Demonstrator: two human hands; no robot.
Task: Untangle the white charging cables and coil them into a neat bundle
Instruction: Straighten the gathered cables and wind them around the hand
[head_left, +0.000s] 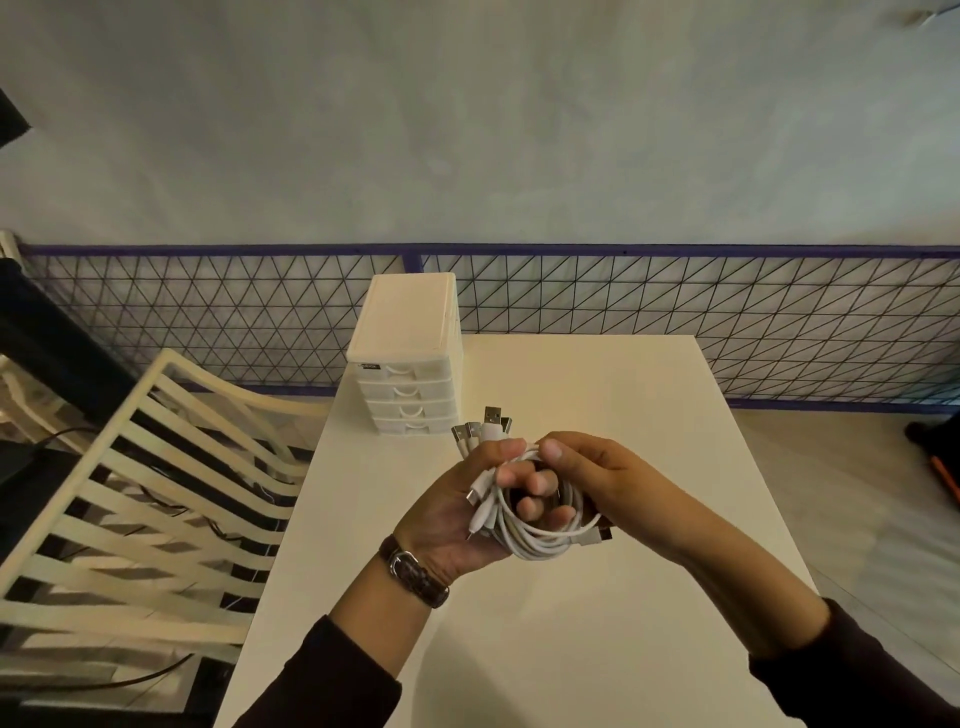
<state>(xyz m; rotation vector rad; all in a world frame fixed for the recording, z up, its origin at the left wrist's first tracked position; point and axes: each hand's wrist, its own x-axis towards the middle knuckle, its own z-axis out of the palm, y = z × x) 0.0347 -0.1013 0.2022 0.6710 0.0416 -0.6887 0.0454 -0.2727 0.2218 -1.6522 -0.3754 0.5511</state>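
The white cables (535, 527) are wound into a loose round coil, held above the desk (597, 384). Their USB plugs (485, 423) stick out bunched at the far side, perhaps five; smaller plugs (480, 514) dangle left.

A cream rectangular table top (571, 649) lay beneath the grip. Beyond the grip, slightly left, a small cream plastic four-drawer unit (408, 364) stood at the table's far edge. A cream slatted wooden chair (156, 493) stood left of the grip. Farther beyond, a blue-framed wire mesh panel (675, 301) ran along a pale grey plastered wall (467, 130). Pale flooring (857, 467) lay right of the grip.
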